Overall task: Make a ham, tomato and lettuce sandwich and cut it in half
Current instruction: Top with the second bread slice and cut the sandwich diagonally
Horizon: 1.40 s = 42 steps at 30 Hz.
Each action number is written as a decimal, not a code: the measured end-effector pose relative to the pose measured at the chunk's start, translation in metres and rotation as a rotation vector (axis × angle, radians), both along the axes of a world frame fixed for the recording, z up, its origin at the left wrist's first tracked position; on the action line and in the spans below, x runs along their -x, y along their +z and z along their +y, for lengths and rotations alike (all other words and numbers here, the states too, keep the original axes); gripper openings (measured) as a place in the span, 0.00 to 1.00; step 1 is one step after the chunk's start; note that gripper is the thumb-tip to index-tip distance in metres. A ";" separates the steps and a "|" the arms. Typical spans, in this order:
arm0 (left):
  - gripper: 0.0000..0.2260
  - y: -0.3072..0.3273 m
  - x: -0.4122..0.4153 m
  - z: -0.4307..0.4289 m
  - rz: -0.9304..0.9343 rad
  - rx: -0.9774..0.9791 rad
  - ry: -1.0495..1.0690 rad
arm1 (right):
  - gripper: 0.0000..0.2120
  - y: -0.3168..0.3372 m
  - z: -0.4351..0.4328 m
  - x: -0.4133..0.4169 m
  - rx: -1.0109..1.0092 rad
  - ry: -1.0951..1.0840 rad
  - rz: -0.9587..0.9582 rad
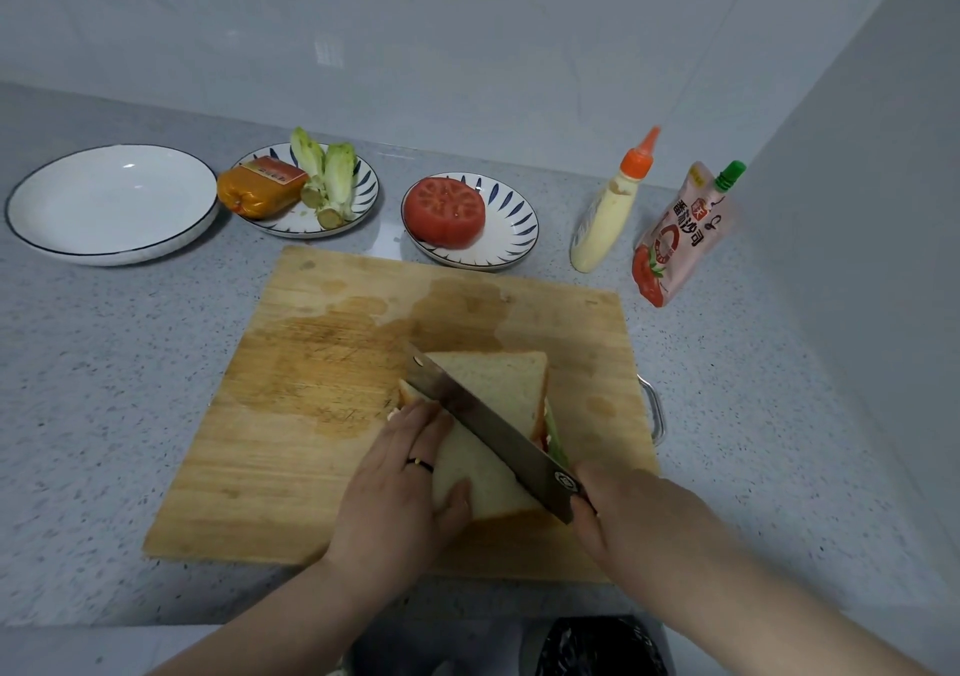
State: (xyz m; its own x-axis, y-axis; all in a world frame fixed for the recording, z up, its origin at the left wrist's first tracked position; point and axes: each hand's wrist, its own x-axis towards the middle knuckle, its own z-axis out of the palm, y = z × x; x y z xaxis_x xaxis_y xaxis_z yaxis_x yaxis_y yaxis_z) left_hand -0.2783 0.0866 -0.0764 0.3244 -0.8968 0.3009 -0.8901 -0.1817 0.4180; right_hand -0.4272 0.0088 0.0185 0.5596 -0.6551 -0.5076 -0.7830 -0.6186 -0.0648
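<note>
Sandwich: we find one square sandwich [498,379] lying flat on the near right part of the cutting board [311,415]. Soft white bread is on top, and green and red filling shows at its right edge.
Knife: one steel knife [493,431] lies across the top slice. Its long axis runs on the diagonal, tip far-left, heel near-right.
Right hand: the right hand [639,514] is closed round the knife's handle, which it hides from us.
Left hand: the left hand [400,488] has straight fingers pressed on the bread's near-left half, with the thumb on the top slice near its near edge. One finger wears a dark ring.
Board: one rectangular board of pale scored wood with damp patches and a metal loop at its right edge.
Plates: we count three round ones behind the board. These are a large white plate [111,202], a striped plate [366,192] with wrapped ham [260,186] and lettuce [327,176], and a second striped plate [511,238] with a cut tomato [445,211].
Condiments: two at far right, a squeeze bottle [608,218] with an orange cap and a pink pouch [680,238] with a green cap.
Desk: grey speckled desk [104,363].
</note>
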 end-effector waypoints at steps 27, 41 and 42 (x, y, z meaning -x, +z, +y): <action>0.25 -0.007 0.000 -0.001 0.055 0.038 -0.026 | 0.08 -0.018 0.006 0.018 -0.002 -0.044 -0.029; 0.24 -0.011 0.000 0.000 0.066 0.049 -0.018 | 0.17 -0.012 0.007 0.027 -0.024 -0.075 0.025; 0.26 -0.011 0.001 0.000 0.071 0.046 -0.024 | 0.17 -0.013 0.007 0.025 -0.025 -0.085 0.026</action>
